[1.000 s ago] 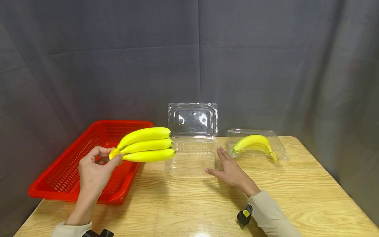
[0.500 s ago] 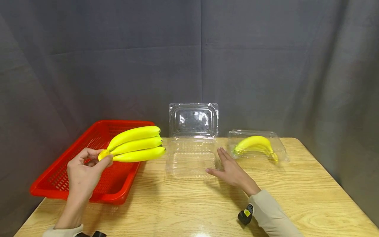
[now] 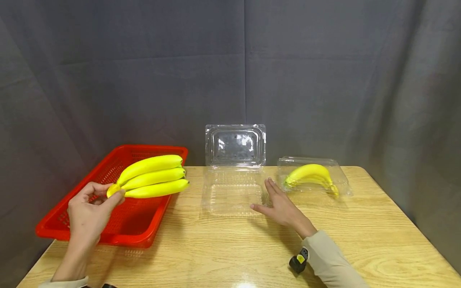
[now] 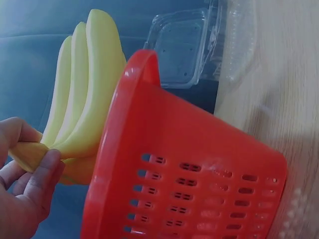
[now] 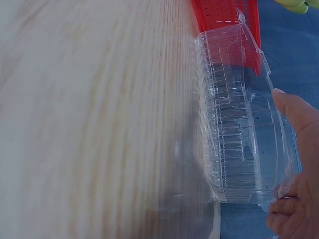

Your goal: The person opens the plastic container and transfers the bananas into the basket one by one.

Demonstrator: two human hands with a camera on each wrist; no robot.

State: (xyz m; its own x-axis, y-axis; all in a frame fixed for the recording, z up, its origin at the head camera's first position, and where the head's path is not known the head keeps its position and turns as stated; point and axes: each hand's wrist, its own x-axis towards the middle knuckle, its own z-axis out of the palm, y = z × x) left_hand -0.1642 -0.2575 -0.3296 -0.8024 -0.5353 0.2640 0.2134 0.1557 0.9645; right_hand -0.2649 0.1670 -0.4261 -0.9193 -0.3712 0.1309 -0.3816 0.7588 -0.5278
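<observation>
The head view is evenly and fairly brightly lit from above, sharp across the frame. A white glare spot sits on the near edge of the pale wooden surface, and small highlights glint on the upright lid of the clear plastic clamshell box. Soft shadows fall beneath the red perforated plastic basket. Both wrist views look washed out with a bluish cast; in the right wrist view the wood grain smears into blur.
</observation>
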